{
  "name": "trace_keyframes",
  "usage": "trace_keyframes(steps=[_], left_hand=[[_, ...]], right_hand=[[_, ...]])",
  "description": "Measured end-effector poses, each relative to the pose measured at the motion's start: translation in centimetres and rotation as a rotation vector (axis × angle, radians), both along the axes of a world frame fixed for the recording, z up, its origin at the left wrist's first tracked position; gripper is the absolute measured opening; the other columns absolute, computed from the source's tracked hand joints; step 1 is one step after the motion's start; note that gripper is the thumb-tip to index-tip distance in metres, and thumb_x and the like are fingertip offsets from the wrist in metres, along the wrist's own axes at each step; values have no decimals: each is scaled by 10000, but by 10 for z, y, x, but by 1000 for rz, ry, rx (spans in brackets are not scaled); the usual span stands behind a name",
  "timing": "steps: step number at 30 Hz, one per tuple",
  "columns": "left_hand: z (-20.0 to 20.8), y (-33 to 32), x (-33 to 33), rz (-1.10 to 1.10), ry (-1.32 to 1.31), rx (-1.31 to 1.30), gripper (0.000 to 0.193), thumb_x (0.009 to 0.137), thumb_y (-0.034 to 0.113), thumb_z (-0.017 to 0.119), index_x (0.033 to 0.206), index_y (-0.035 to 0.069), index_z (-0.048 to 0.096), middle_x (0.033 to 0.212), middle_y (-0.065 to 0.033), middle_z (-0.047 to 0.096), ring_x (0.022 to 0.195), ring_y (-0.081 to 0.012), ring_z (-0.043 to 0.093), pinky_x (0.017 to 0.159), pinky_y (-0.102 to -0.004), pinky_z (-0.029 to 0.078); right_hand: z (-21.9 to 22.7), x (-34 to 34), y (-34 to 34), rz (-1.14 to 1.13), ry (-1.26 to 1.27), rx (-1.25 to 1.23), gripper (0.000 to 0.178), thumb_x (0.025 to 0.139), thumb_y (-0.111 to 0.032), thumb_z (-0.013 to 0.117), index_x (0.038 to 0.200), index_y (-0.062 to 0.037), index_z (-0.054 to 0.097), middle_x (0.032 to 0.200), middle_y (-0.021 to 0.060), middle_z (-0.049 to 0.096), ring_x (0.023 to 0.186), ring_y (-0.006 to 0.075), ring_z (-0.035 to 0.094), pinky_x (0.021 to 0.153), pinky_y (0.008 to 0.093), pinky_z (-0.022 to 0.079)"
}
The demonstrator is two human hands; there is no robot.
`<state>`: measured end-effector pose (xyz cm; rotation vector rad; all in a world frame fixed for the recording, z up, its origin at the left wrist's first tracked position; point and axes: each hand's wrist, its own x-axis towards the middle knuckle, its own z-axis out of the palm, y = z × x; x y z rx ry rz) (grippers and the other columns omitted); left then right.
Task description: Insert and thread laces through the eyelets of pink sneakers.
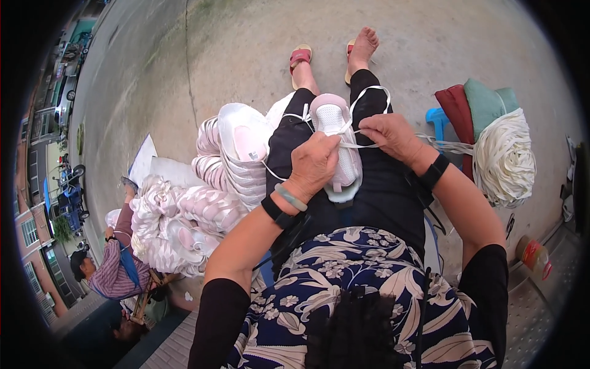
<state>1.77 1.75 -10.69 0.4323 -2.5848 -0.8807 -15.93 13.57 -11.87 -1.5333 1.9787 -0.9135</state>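
A pink and white shoe upper [351,166] lies lengthwise on my lap, its pink toe pointing away from me. My left hand [314,161] is closed at its left edge, thumb and fingers pinched on the white shoelace near the eyelets. To the right, my right hand [393,136] pinches a white shoelace [362,146] that runs taut across the upper. Another stretch of lace loops up over my right knee. My fingers cover part of the lacing, so which eyelets are threaded cannot be seen.
Stacked pink and white shoe uppers [243,154] stand left of my legs, with a heap of more uppers [184,215] nearer. On the right, a bundle of white laces [507,160] hangs beside green and red cloths [491,101] on a blue stool [437,120]. A person [120,267] sits far left.
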Motion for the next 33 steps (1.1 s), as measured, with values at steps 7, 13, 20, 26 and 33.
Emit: trace_keyframes(steps=[7,13,20,26,33], left_hand=[[-1,9,-2,43,-69,3,162,772,51,579,932,40,597,778,-122,587,690,-296,591,607,-335,469],[-4,15,5,34,-61,84,265,742,60,534,1002,23,565,832,-142,602,720,-324,598,614,-379,480],[-3,15,6,45,-124,130,294,733,70,539,1023,20,551,813,-161,603,689,-334,597,606,-392,477],[-5,15,5,57,-128,149,296,725,65,530,1016,18,551,817,-164,605,697,-335,599,611,-394,478],[5,12,3,30,-392,679,419,747,50,538,1156,-18,484,680,-94,577,555,-197,574,530,-296,460]], right_hand=[[-14,15,-9,-57,33,-116,102,781,-144,541,825,-83,610,748,113,590,725,307,590,635,387,466],[-22,21,-14,-84,68,-130,80,781,-148,538,800,-83,579,742,100,551,716,311,580,625,395,462],[-23,19,-17,-70,60,-128,73,780,-146,534,796,-86,574,752,101,558,718,312,581,626,396,463],[-22,20,-19,-28,88,-141,62,765,-121,544,800,-73,564,750,101,549,712,307,571,622,386,455],[-23,16,-31,83,202,-130,85,744,-157,555,756,-77,579,732,106,576,703,298,589,620,400,458]])
